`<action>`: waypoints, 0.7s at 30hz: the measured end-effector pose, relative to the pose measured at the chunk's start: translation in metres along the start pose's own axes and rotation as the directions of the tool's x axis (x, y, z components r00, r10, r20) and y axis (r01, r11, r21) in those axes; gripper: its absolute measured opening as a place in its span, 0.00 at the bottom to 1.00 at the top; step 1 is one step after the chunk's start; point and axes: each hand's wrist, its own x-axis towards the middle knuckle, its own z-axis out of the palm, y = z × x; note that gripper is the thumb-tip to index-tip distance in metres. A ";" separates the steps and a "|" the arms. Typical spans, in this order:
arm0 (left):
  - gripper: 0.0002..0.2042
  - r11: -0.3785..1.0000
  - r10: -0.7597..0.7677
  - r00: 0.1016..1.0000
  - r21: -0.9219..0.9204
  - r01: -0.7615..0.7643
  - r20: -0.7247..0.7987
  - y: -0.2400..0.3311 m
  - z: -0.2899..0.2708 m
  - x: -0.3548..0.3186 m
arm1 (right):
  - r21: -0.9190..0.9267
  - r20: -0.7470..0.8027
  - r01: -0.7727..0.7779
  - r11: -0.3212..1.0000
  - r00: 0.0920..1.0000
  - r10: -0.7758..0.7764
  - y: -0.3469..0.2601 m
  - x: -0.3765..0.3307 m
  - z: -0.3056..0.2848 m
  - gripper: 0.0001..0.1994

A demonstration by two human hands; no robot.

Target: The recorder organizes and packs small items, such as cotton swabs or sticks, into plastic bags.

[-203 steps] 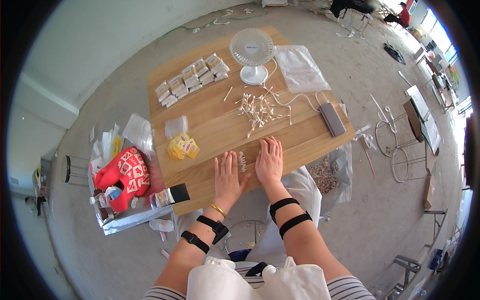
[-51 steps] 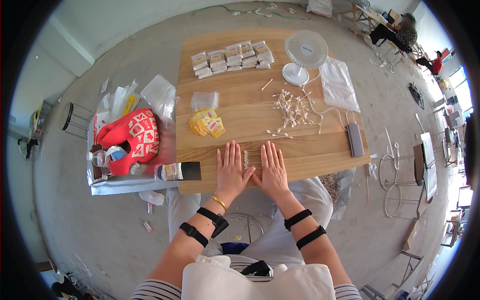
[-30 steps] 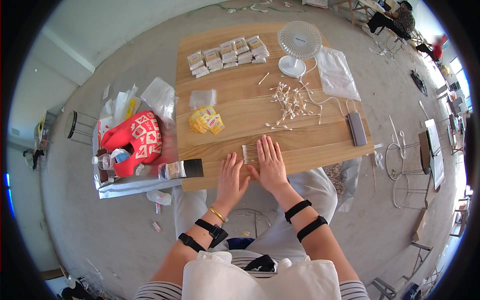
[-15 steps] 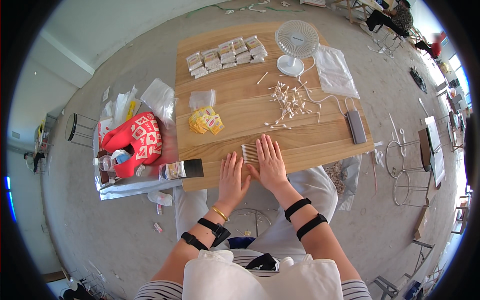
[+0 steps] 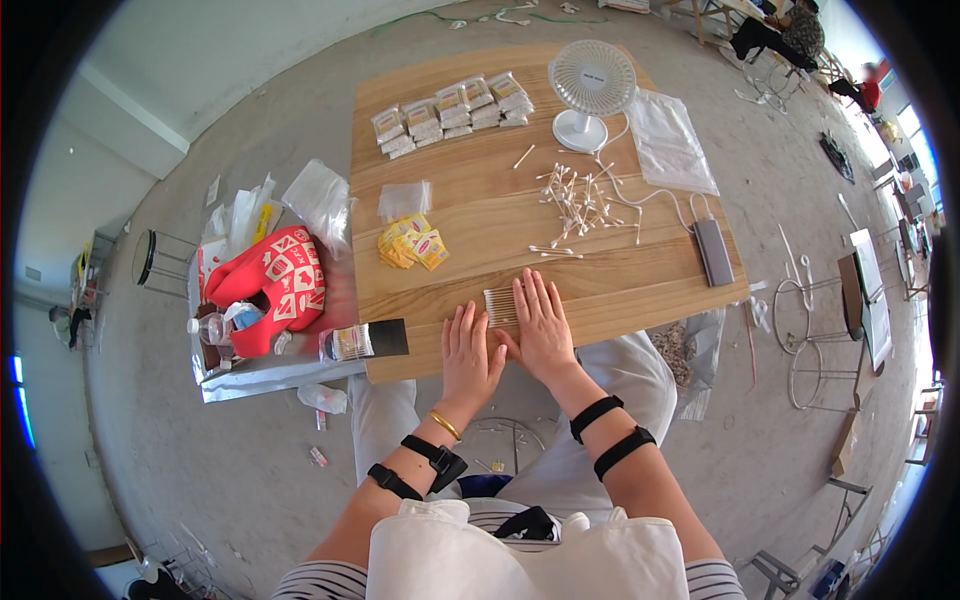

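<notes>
A row of cotton swabs point(image 5: 501, 307) lies side by side near the front edge of the wooden table point(image 5: 480, 225). My left hand point(image 5: 467, 352) rests flat at the row's left side, fingers stretched forward. On the right side my right hand point(image 5: 541, 330) also lies flat, its fingers long and its thumb reaching toward the left hand. The palms partly hide the ends of the row. Farther off is a loose heap of cotton swabs point(image 5: 580, 205). Yellow paper cards point(image 5: 412, 242) and small clear bags point(image 5: 405, 200) lie to the left.
Filled swab packs point(image 5: 455, 108) stand stacked at the back. A white fan point(image 5: 592, 85), its cable, a grey power bank point(image 5: 712, 252) and a clear plastic bag point(image 5: 672, 142) occupy the right side. A red neck pillow point(image 5: 285, 285) sits on the lower left surface.
My left hand has shifted very slightly to the right. The right hand and the row of swabs look the same.
</notes>
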 end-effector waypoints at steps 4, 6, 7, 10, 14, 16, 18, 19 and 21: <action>0.30 1.000 0.006 1.000 0.021 -0.006 0.005 0.001 0.000 0.001 | -0.004 0.006 -0.003 1.000 1.000 0.003 0.000 0.000 0.000 0.45; 0.30 1.000 -0.008 1.000 0.007 0.008 0.007 0.001 0.000 0.002 | 0.003 -0.004 0.000 1.000 1.000 0.001 0.001 0.000 0.001 0.45; 0.30 1.000 -0.008 1.000 0.007 0.008 0.007 0.001 0.000 0.003 | 0.010 -0.014 0.003 1.000 1.000 -0.003 0.001 -0.001 0.001 0.45; 0.30 0.999 -0.037 0.999 -0.038 0.036 -0.013 0.000 0.000 0.004 | 0.019 -0.022 0.002 1.000 1.000 -0.002 0.000 0.000 0.002 0.45; 0.31 0.999 -0.022 1.000 0.027 0.022 -0.009 0.001 0.001 0.005 | 0.013 -0.023 0.003 1.000 1.000 -0.003 0.000 0.000 0.001 0.45; 0.32 0.999 -0.020 1.000 0.043 0.020 0.001 0.001 0.000 0.005 | 0.011 -0.025 0.007 1.000 1.000 -0.007 0.001 -0.001 0.001 0.44; 0.32 0.999 -0.010 1.000 0.047 0.010 0.008 0.001 0.001 0.005 | 0.014 -0.027 0.007 1.000 1.000 -0.007 0.002 -0.001 0.002 0.44; 0.32 0.999 -0.009 1.000 0.046 0.009 0.008 0.001 0.002 0.006 | 0.017 -0.029 0.008 1.000 1.000 -0.007 0.002 -0.001 0.002 0.44; 0.32 1.000 -0.028 0.999 -0.002 0.028 -0.020 0.002 0.003 0.006 | 0.007 -0.028 0.008 1.000 1.000 -0.008 0.002 -0.001 0.002 0.44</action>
